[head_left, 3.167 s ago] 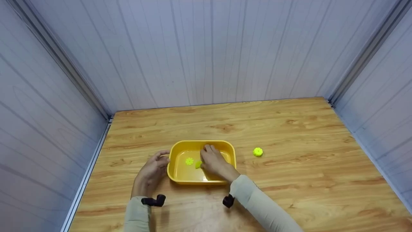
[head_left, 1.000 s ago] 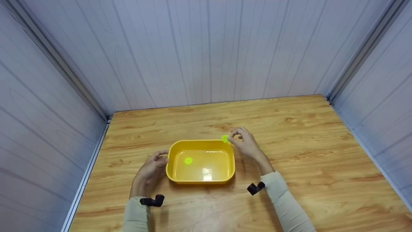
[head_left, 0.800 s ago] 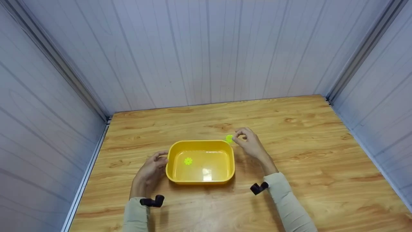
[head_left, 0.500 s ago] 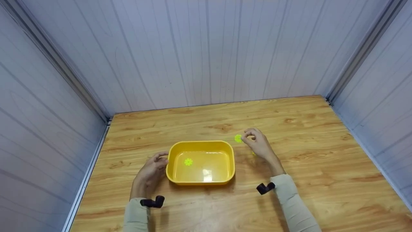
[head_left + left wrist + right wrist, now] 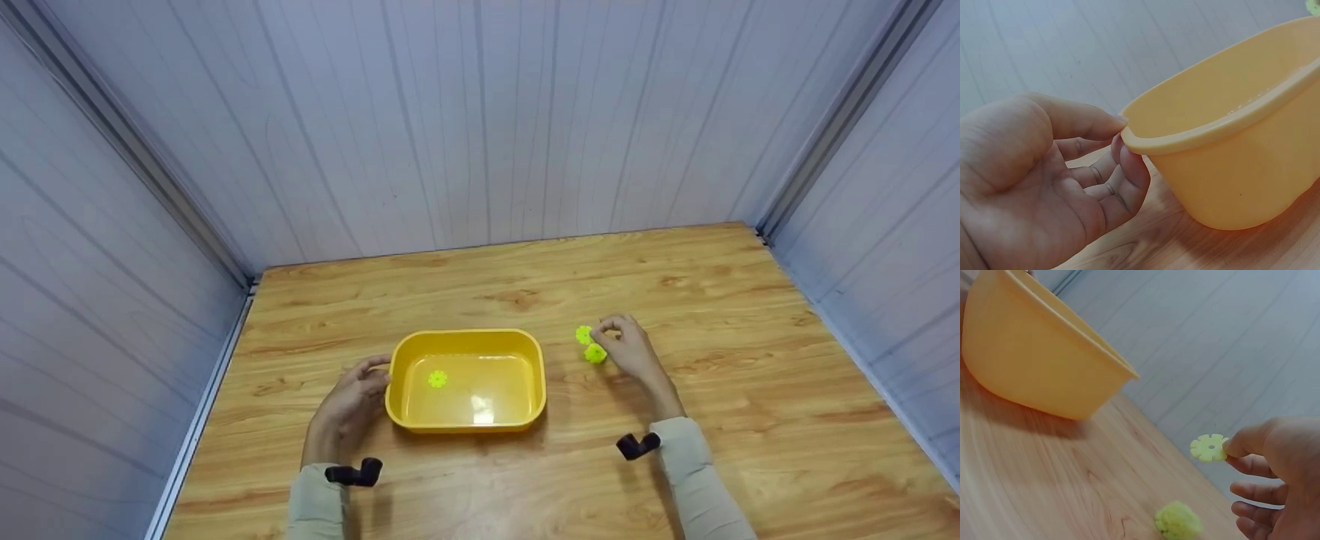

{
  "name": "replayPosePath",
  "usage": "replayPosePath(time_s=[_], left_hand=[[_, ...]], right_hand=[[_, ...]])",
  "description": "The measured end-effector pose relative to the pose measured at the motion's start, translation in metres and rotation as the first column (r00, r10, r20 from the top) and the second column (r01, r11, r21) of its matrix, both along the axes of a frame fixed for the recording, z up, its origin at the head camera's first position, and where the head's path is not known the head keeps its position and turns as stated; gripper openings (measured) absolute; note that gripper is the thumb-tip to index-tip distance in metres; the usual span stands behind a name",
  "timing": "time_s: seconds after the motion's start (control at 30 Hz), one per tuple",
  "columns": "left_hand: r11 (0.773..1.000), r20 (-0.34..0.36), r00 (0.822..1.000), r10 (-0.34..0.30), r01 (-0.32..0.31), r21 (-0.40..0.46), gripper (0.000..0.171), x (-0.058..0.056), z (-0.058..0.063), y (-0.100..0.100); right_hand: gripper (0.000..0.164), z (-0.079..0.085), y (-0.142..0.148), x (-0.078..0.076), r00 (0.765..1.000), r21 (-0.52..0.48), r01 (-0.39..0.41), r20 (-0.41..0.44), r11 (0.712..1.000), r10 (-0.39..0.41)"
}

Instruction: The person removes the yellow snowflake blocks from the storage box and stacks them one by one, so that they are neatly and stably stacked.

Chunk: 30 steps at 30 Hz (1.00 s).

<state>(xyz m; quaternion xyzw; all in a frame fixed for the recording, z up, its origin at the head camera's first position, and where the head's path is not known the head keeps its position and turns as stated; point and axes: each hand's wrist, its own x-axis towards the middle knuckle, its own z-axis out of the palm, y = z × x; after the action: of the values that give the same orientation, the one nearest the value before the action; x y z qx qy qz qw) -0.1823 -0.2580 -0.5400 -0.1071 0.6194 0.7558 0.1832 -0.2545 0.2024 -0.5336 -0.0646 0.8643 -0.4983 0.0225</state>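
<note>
My right hand point(image 5: 632, 352) pinches a flat yellow-green notched disc point(image 5: 1207, 448) with a small centre hole, like a plastic snowflake building disc, by its edge between thumb and forefinger. It is held above the table, just behind a small yellow-green stack of discs point(image 5: 595, 353); in the right wrist view the stack point(image 5: 1178, 520) lies below the hand. At the left end of a yellow plastic tub point(image 5: 466, 428), my left hand point(image 5: 352, 397) grips the rim, thumb on top and fingers curled beneath, as the left wrist view shows. One more disc point(image 5: 437, 379) lies flat inside the tub.
The wood-grain table point(image 5: 480, 487) runs back to a pale panelled wall point(image 5: 480, 135), with side walls at left and right. A black camera mount point(image 5: 637, 446) sits on the right wrist, another mount point(image 5: 355, 472) on the left.
My right hand took a disc out of the tub, carried it over the far right rim and moved right towards the stack, which was hidden and shows again. The left hand stays at the rim.
</note>
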Motion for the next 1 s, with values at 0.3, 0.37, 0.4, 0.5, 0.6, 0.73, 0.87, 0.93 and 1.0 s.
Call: replayPosePath(time_s=[0.3, 0.37, 0.4, 0.5, 0.6, 0.73, 0.87, 0.93, 1.0], left_hand=[[0.999, -0.020, 0.999, -0.031, 0.031, -0.014, 0.047, 0.001, 0.000, 0.000], [0.999, -0.021, 0.999, -0.032, 0.032, -0.010, 0.047, 0.001, 0.001, 0.000], [0.999, -0.022, 0.999, -0.032, 0.032, -0.007, 0.047, 0.001, 0.001, 0.000], [1.000, -0.022, 0.999, -0.028, 0.028, 0.000, 0.046, 0.001, 0.001, 0.000], [1.000, -0.021, 1.000, -0.021, 0.021, 0.009, 0.046, 0.001, 0.000, 0.000], [1.000, -0.012, 1.000, -0.005, 0.005, 0.013, 0.045, 0.002, 0.000, 0.001], [1.000, -0.003, 1.000, 0.006, -0.006, 0.017, 0.044, 0.002, 0.000, 0.002], [1.000, 0.001, 1.000, 0.006, -0.006, 0.014, 0.044, 0.002, -0.001, 0.001], [1.000, 0.007, 1.000, 0.008, -0.008, 0.011, 0.044, 0.002, 0.000, 0.001]], right_hand=[[0.027, -0.008, 0.014, 0.006, 0.987, 0.107, 0.014, 0.159, 0.994, -0.031], [0.027, -0.008, 0.015, 0.006, 0.985, 0.120, 0.022, 0.167, 0.992, -0.042], [0.027, -0.008, 0.016, 0.006, 0.984, 0.128, 0.025, 0.169, 0.991, -0.047], [0.027, -0.009, 0.017, 0.006, 0.981, 0.144, 0.035, 0.184, 0.989, -0.061], [0.027, -0.011, 0.018, 0.005, 0.979, 0.158, 0.031, 0.194, 0.987, -0.062], [0.026, -0.013, 0.020, 0.004, 0.981, 0.176, 0.024, 0.187, 0.984, -0.057], [0.025, -0.012, 0.019, 0.003, 0.981, 0.189, 0.031, 0.183, 0.982, -0.066], [0.025, -0.012, 0.019, 0.002, 0.981, 0.192, 0.029, 0.185, 0.981, -0.065], [0.024, -0.012, 0.019, 0.002, 0.980, 0.195, 0.031, 0.188, 0.980, -0.068]])
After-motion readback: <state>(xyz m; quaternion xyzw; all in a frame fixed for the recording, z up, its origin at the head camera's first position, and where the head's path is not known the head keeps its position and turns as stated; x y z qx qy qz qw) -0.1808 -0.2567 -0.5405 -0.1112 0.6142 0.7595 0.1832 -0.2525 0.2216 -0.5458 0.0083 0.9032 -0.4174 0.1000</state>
